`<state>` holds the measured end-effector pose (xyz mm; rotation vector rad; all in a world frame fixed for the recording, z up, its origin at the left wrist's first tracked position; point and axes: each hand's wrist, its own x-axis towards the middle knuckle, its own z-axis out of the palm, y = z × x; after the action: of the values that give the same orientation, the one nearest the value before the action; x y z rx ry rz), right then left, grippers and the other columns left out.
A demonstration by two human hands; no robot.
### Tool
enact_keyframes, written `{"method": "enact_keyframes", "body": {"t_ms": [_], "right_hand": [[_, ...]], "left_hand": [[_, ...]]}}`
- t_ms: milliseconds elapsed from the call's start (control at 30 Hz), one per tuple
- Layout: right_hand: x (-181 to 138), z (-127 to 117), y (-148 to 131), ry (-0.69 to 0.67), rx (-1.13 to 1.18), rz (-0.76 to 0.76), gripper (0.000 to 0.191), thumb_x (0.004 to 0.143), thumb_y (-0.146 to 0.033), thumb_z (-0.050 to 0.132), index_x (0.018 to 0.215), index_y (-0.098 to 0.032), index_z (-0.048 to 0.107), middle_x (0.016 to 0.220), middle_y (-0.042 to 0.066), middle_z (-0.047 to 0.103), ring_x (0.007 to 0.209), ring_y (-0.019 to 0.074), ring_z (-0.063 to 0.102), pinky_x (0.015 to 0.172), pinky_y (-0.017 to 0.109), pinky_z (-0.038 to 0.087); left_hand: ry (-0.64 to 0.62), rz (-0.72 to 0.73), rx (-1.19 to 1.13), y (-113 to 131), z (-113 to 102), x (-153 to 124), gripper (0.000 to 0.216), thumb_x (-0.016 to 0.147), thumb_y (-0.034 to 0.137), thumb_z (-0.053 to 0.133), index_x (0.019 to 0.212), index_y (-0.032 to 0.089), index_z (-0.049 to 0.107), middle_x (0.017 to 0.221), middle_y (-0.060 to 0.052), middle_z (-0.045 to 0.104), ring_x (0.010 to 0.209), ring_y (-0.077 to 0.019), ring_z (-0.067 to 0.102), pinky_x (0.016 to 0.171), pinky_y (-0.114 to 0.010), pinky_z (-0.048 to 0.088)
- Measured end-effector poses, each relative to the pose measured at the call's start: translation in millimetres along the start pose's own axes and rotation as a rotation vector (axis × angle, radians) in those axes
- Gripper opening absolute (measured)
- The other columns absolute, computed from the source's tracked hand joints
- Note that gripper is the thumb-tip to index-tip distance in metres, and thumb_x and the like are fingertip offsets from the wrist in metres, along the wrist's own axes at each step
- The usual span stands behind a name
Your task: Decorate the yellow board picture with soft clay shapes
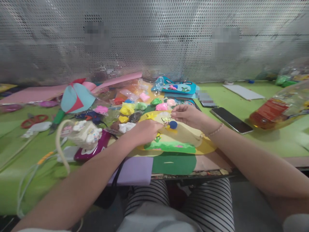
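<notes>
A pale yellow paper picture (173,136) lies in front of me, with a green clay grass strip (172,147) along its near edge. On it sits a small clay figure (166,120) with yellow parts, and a dark blue clay ball (173,125) beside it. My left hand (146,130) rests on the picture, fingers stretched toward the figure's left side. Above the figure's right side is my right hand (185,114), thumb and fingertips pinched together. Whatever is between those fingertips is too small to make out. A yellow clay star shape (150,116) lies beyond my left hand.
Several clay lumps lie beyond, including a pink one (161,106) and a yellow one (127,109). To the left are red-handled scissors (34,121) and a decorated box (85,134). A phone (231,120) and a tilted bottle (272,109) lie right. A perforated metal screen (154,42) stands behind.
</notes>
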<state>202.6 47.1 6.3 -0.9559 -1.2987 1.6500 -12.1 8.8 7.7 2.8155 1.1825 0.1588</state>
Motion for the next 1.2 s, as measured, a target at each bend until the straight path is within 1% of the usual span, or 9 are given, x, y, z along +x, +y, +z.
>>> {"method": "enact_keyframes", "body": {"t_ms": [133, 300, 400, 633, 733, 867, 933, 1067, 1200], "right_hand": [[-1.8, 2.5, -1.8, 0.011, 0.011, 0.027, 0.007, 0.073, -0.012, 0.071, 0.077, -0.017, 0.069, 0.078, 0.002, 0.071, 0.074, 0.0086, 0.067, 0.072, 0.018, 0.055], [-2.1, 4.3, -1.8, -0.011, 0.000, 0.036, 0.014, 0.082, -0.009, 0.061, 0.089, -0.017, 0.070, 0.091, 0.005, 0.073, 0.081, 0.0098, 0.068, 0.083, 0.023, 0.055], [-1.4, 3.4, -0.7, -0.021, 0.009, 0.023, 0.013, 0.079, -0.009, 0.064, 0.087, -0.017, 0.070, 0.089, 0.004, 0.073, 0.081, 0.0099, 0.068, 0.082, 0.022, 0.055], [2.0, -0.6, -1.0, 0.044, 0.037, 0.010, 0.017, 0.064, -0.008, 0.076, 0.075, -0.017, 0.068, 0.067, -0.002, 0.068, 0.065, 0.0071, 0.066, 0.063, 0.015, 0.055], [1.5, -1.0, -1.7, 0.020, 0.022, 0.025, 0.016, 0.067, -0.009, 0.075, 0.079, -0.017, 0.069, 0.071, -0.001, 0.070, 0.067, 0.0076, 0.066, 0.067, 0.016, 0.056], [-1.5, 0.9, -1.9, -0.042, -0.004, 0.037, 0.014, 0.078, -0.011, 0.067, 0.089, -0.017, 0.070, 0.088, 0.004, 0.073, 0.080, 0.0103, 0.068, 0.080, 0.022, 0.056], [-2.7, 2.1, -1.7, -0.059, -0.003, 0.047, 0.015, 0.079, -0.011, 0.064, 0.091, -0.017, 0.071, 0.091, 0.004, 0.073, 0.082, 0.0109, 0.069, 0.080, 0.022, 0.057], [-3.1, 2.9, -2.2, -0.070, 0.000, 0.063, 0.017, 0.078, -0.009, 0.065, 0.091, -0.017, 0.071, 0.089, 0.003, 0.073, 0.079, 0.0097, 0.068, 0.074, 0.017, 0.057], [-2.0, 1.7, -3.4, -0.054, -0.010, 0.097, 0.018, 0.072, -0.009, 0.070, 0.089, -0.017, 0.071, 0.077, 0.001, 0.071, 0.075, 0.0086, 0.067, 0.071, 0.016, 0.056]], "left_hand": [[-0.005, -0.032, 0.047, 1.6, 0.7, -0.9, 0.048, 0.079, 0.008, 0.037, 0.122, 0.019, 0.054, 0.101, -0.012, 0.068, 0.090, -0.0221, 0.064, 0.075, -0.032, 0.046], [-0.011, -0.113, 0.083, 3.5, -0.9, -1.8, 0.046, 0.080, 0.009, 0.036, 0.123, 0.018, 0.048, 0.089, -0.010, 0.068, 0.077, -0.0208, 0.064, 0.064, -0.029, 0.042], [-0.008, -0.133, 0.090, 3.4, -1.9, -1.5, 0.042, 0.082, 0.010, 0.033, 0.120, 0.017, 0.049, 0.088, -0.012, 0.068, 0.075, -0.0225, 0.063, 0.062, -0.030, 0.041], [-0.039, -0.166, 0.057, 1.1, 1.2, -0.4, 0.041, 0.083, 0.012, 0.035, 0.121, 0.017, 0.048, 0.092, -0.012, 0.068, 0.081, -0.0235, 0.064, 0.067, -0.031, 0.042], [-0.035, -0.161, 0.028, -1.2, 2.6, -0.8, 0.042, 0.083, 0.011, 0.035, 0.123, 0.018, 0.047, 0.094, -0.011, 0.068, 0.084, -0.0222, 0.064, 0.070, -0.030, 0.043], [-0.027, -0.138, -0.013, -3.4, 3.3, -1.4, 0.043, 0.082, 0.009, 0.037, 0.123, 0.019, 0.047, 0.097, -0.010, 0.068, 0.086, -0.0203, 0.063, 0.074, -0.029, 0.043], [-0.037, -0.121, -0.023, -2.1, 2.0, -2.2, 0.041, 0.083, 0.010, 0.038, 0.122, 0.020, 0.048, 0.097, -0.009, 0.068, 0.086, -0.0200, 0.063, 0.075, -0.028, 0.043], [-0.068, -0.060, -0.066, 5.2, -3.7, -5.2, 0.035, 0.088, 0.018, 0.037, 0.120, 0.022, 0.050, 0.097, -0.007, 0.069, 0.087, -0.0196, 0.064, 0.074, -0.027, 0.044], [-0.072, -0.047, -0.101, 9.3, -7.1, -6.8, 0.034, 0.087, 0.019, 0.038, 0.118, 0.022, 0.052, 0.099, -0.007, 0.069, 0.087, -0.0210, 0.064, 0.075, -0.029, 0.045]]}}
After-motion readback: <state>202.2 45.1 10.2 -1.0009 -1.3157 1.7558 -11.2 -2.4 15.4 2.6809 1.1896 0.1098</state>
